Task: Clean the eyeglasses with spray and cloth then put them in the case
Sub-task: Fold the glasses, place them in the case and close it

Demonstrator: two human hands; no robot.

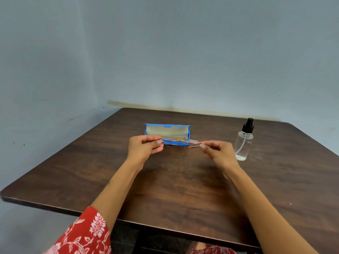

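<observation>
Thin gold-wire eyeglasses (180,143) hang folded above the table, held level between both hands. My left hand (144,147) pinches their left end. My right hand (219,152) pinches the right end. Just behind them a blue glasses case (167,132) lies open on the table, its lid upright and its pale lining showing, with something yellowish inside. A clear spray bottle (244,142) with a black nozzle stands upright to the right of my right hand.
The dark wooden table (174,189) fills the lower view, its left corner (3,196) and near edge close to me. A grey-blue wall stands right behind its far edge. My red patterned sleeve (86,233) is at the bottom left.
</observation>
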